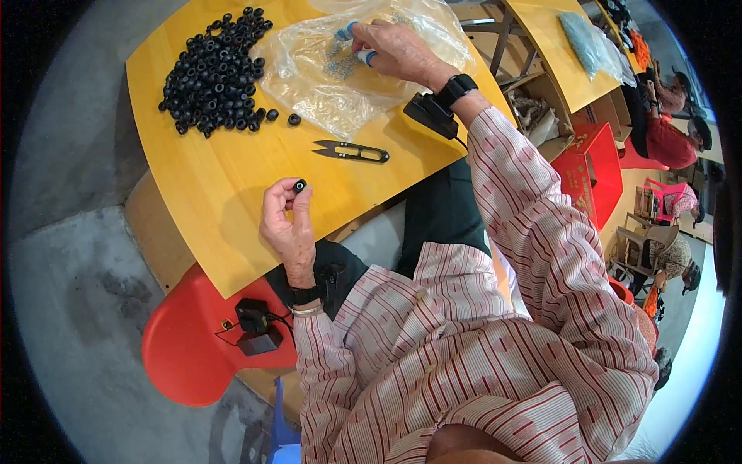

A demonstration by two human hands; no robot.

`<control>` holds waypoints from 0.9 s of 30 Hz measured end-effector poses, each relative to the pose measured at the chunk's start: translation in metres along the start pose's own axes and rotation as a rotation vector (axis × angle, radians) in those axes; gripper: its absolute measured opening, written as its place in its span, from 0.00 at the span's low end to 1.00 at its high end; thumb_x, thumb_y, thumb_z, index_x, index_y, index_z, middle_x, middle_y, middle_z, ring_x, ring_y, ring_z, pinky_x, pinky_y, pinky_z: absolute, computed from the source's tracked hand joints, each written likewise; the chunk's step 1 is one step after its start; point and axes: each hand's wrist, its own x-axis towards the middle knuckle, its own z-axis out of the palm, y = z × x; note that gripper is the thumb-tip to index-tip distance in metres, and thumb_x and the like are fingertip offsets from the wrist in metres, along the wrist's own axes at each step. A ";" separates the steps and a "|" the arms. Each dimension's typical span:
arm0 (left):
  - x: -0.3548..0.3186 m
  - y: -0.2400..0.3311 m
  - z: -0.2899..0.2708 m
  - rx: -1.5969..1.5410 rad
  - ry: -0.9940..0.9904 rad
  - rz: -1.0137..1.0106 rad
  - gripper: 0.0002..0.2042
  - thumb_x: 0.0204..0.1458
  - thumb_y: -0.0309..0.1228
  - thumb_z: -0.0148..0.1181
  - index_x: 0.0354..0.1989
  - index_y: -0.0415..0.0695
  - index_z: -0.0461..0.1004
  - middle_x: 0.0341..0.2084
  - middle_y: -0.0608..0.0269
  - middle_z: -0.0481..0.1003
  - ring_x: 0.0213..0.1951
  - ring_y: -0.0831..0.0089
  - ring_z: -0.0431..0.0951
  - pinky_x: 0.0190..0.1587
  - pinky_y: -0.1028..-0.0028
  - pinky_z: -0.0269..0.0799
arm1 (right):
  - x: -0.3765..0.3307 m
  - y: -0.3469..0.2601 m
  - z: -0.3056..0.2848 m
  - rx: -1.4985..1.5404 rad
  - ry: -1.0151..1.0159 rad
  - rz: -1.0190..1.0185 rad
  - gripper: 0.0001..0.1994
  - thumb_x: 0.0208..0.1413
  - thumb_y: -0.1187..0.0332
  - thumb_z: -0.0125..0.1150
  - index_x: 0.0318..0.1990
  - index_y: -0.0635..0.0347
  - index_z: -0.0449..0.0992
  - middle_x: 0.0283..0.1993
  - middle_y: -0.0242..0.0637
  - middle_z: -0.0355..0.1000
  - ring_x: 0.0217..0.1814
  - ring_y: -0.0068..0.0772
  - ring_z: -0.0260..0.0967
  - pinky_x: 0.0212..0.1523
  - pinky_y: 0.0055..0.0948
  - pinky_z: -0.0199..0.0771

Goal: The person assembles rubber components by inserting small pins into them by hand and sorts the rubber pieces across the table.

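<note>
My left hand (287, 236), at the table's near edge, pinches a small round black hollow piece (300, 185) between thumb and fingers; a pale ring shows in its end. My right hand (398, 52) reaches over a clear plastic bag (301, 83) spread on the table. Blue coverings wrap two of its fingertips, which are apart with nothing visible between them. Below these fingertips, small silver metal pieces (338, 68) lie on the bag, too tiny to make out fully. Black thread snips (352, 151) rest between the hands. A heap of similar black pieces (209, 77) lies at the far left.
The yellow table (224, 185) ends just short of my lap. A red stool (182, 348) at lower left bears small black devices (259, 336). To the right stand a red box (591, 174) and another yellow table (553, 46) with a bag on it. Several people sit farther right.
</note>
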 end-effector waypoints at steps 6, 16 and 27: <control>-0.001 0.000 0.003 -0.030 0.018 0.006 0.07 0.48 0.21 0.59 0.35 0.37 0.71 0.27 0.68 0.72 0.29 0.82 0.70 0.36 0.82 0.67 | -0.002 0.002 0.001 -0.015 0.019 -0.037 0.15 0.40 0.81 0.52 0.38 0.58 0.66 0.37 0.38 0.72 0.41 0.44 0.69 0.42 0.39 0.69; -0.001 -0.003 0.000 0.031 0.013 -0.044 0.10 0.48 0.17 0.57 0.39 0.35 0.69 0.30 0.65 0.72 0.33 0.80 0.71 0.41 0.82 0.69 | -0.002 0.014 0.010 0.081 -0.003 -0.099 0.17 0.37 0.82 0.53 0.40 0.58 0.69 0.36 0.39 0.71 0.41 0.45 0.69 0.39 0.39 0.70; -0.003 -0.002 -0.001 -0.043 -0.034 -0.025 0.10 0.48 0.17 0.57 0.39 0.36 0.69 0.31 0.67 0.72 0.34 0.82 0.70 0.40 0.83 0.67 | 0.002 0.000 -0.010 0.051 0.028 -0.181 0.08 0.42 0.74 0.57 0.31 0.61 0.65 0.30 0.44 0.70 0.35 0.48 0.67 0.34 0.37 0.67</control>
